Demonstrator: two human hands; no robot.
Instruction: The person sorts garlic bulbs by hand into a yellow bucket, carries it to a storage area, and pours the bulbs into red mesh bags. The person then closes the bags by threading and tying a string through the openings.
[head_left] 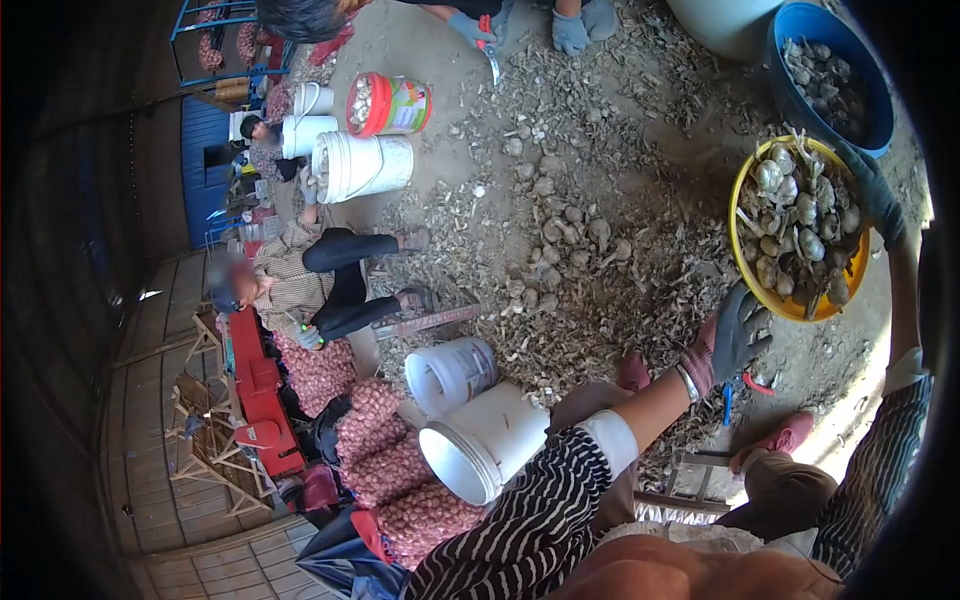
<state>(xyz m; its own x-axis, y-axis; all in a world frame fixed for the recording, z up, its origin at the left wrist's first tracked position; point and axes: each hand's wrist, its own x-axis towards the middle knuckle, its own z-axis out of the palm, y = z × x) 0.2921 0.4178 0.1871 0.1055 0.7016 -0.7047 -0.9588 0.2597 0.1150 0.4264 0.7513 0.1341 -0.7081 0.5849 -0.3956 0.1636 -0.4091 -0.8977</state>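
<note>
A yellow basin (pixel 738 252) full of garlic bulbs, some with dry stalks, is tilted towards the camera. My right hand (pixel 876 200), in a dark glove, holds the basin's far-right rim. My left hand (pixel 738 335), in a grey and pink glove, is just below the basin's lower-left edge, its fingers apart and nothing in them. Whether it touches the rim is unclear. Beside the yellow basin, a blue basin (pixel 880 110) holds more garlic. Loose bulbs (pixel 575 240) lie in a heap on the ground among dry husks.
White buckets (pixel 375 165) and a red bucket (pixel 405 106) stand upper left. More buckets (pixel 512 425) and net sacks (pixel 375 440) are lower left. A person (pixel 315 270) sits at left; another's gloved hand (pixel 470 30) holds red-handled cutters (pixel 490 55). A red tool (pixel 758 384) lies below.
</note>
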